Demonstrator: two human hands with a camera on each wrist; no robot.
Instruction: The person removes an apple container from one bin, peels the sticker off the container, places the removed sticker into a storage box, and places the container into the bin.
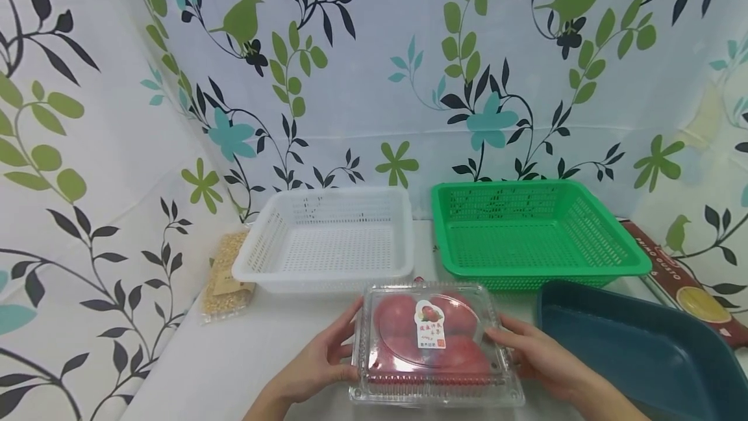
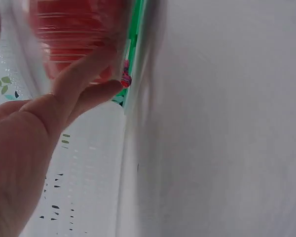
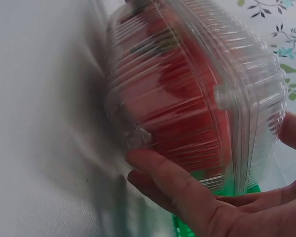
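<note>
A clear plastic clamshell box [image 1: 432, 336] of large red fruits, which look like tomatoes, is at the front middle of the table, with a white label on its lid. My left hand [image 1: 318, 359] grips its left side, thumb near the front corner and fingers along the wall. On the other side, my right hand [image 1: 540, 356] holds the box with the thumb on the lid's edge. In the right wrist view, fingers [image 3: 163, 177] of that hand lie against the lower wall of the clamshell. The left wrist view shows only part of the box, behind the left fingers [image 2: 84, 74].
Behind the box stand a white basket [image 1: 263, 276] and a green basket [image 1: 543, 273]. A dark blue tray [image 1: 631, 349] is at the right, beside a red-brown package [image 1: 684, 281]. A bag of pale yellow grains [image 1: 228, 278] lies left. A small red wrapped item [image 2: 126, 79] shows behind the box.
</note>
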